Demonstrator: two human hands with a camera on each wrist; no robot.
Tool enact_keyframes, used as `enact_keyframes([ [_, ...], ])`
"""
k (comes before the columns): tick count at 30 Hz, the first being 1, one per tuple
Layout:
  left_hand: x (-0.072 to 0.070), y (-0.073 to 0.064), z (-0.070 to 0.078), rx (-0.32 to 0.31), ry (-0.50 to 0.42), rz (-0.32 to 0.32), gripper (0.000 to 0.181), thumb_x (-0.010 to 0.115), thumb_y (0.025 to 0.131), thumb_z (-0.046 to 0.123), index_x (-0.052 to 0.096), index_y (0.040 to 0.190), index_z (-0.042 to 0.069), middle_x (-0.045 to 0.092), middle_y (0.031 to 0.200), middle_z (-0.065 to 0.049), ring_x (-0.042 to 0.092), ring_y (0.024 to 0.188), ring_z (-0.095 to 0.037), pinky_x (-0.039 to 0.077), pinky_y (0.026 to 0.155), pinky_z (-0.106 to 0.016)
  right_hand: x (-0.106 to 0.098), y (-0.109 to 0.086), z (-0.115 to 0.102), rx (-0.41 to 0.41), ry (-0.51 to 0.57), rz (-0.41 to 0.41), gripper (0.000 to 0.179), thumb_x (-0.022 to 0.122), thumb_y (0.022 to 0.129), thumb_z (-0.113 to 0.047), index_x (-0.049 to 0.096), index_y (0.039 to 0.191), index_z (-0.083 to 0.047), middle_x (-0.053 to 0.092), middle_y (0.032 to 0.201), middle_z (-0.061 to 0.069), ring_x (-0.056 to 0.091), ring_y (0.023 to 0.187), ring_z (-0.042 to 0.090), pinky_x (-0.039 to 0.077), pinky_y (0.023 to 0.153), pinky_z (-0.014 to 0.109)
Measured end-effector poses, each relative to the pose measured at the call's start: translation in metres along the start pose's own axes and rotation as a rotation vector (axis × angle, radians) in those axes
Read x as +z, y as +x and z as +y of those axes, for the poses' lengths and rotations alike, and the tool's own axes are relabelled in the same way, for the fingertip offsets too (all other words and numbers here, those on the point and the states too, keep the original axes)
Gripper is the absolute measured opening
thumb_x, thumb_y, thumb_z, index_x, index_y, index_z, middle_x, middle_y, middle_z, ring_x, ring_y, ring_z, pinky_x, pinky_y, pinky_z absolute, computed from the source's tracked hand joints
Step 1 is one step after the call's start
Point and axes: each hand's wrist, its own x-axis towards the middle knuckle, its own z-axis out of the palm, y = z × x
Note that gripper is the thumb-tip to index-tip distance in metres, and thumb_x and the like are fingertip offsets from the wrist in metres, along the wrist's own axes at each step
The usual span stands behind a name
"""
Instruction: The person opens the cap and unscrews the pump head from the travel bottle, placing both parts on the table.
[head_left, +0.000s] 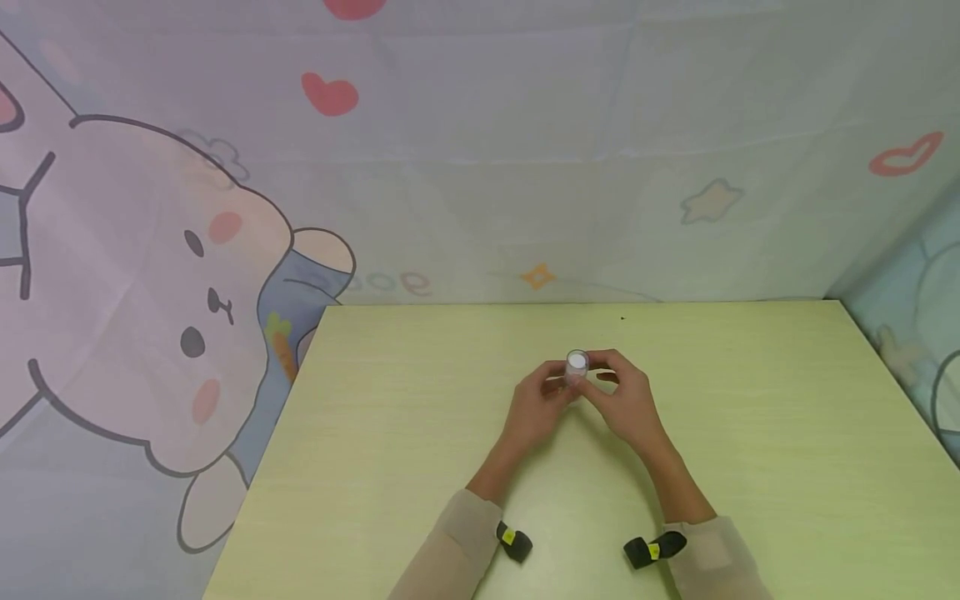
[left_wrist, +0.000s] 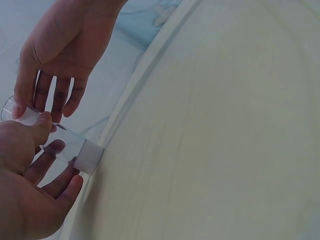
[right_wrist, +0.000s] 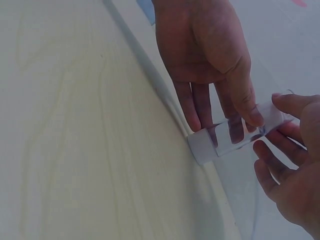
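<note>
A small clear cylindrical bottle (head_left: 577, 365) stands upright between both hands over the middle of the table. It has a white base band (left_wrist: 89, 157), a see-through body and a white collar (right_wrist: 270, 116) under a clear top. My left hand (head_left: 536, 406) holds the body, its thumb in front and fingers behind, as the right wrist view shows. With thumb and fingers, my right hand (head_left: 628, 407) pinches the upper end around the collar. Whether the base touches the table I cannot tell.
The pale wood-grain table (head_left: 405, 433) runs back to a printed cloth backdrop (head_left: 480, 167) with a cartoon animal and hearts. Black wrist straps (head_left: 515, 542) sit over both beige sleeves. A tiny dark speck (head_left: 622, 318) lies near the back edge.
</note>
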Motion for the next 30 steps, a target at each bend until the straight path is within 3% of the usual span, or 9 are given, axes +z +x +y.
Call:
enact_keyframes([
  [30,0.0001,-0.0007,0.0027,-0.039,0.014,-0.001,0.036,0.077,0.1,0.031,0.069,0.133,0.021,0.066,0.142,0.002,0.067,0.126,-0.019,0.058,0.098,-0.025,-0.0012,-0.0004,0.0003,-0.009,-0.003,-0.005,0.035,0.08,0.098,-0.021,0.069,0.129,-0.009,0.071,0.127,0.007,0.062,0.118,0.023,0.052,0.103,0.056],
])
